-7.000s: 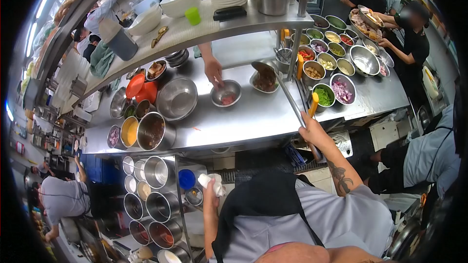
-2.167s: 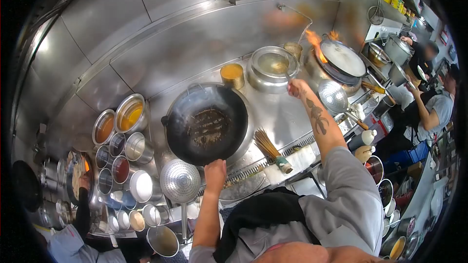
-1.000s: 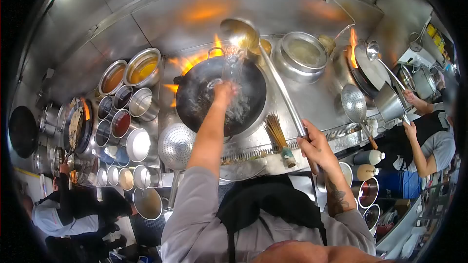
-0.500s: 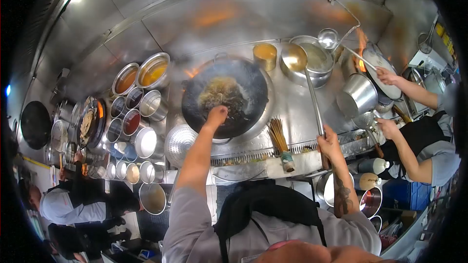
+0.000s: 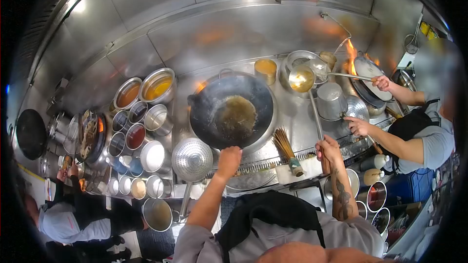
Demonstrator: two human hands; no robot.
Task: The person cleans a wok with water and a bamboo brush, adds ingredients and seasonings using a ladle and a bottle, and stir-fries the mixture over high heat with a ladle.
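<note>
A large black wok [image 5: 202, 119] sits on the stove, with a shallow brown, bubbling liquid [image 5: 237, 112] in its middle. My left hand [image 5: 229, 161] is closed at the wok's near rim, where the handle would be; its fingers hide the grip. In my right hand [image 5: 329, 149] is the wooden end of a long-handled ladle [image 5: 316, 114]. Its bowl points away from me, over the steel pots at the back, and catches bright light. Left of my left hand lies a perforated strainer [image 5: 192, 158]. A bamboo brush [image 5: 287, 151] lies between my hands on the stove's front ledge.
Several steel containers of sauces [image 5: 135, 136] stand on the left. At right a co-worker's hand [image 5: 382, 83] holds another ladle near an open flame [image 5: 352, 63]. A second person [image 5: 80, 219] works at far left.
My left hand has gone from over the wok to its near rim and closed there. The dark mass in the wok now appears as brown liquid. The co-worker's steel pot has moved left.
</note>
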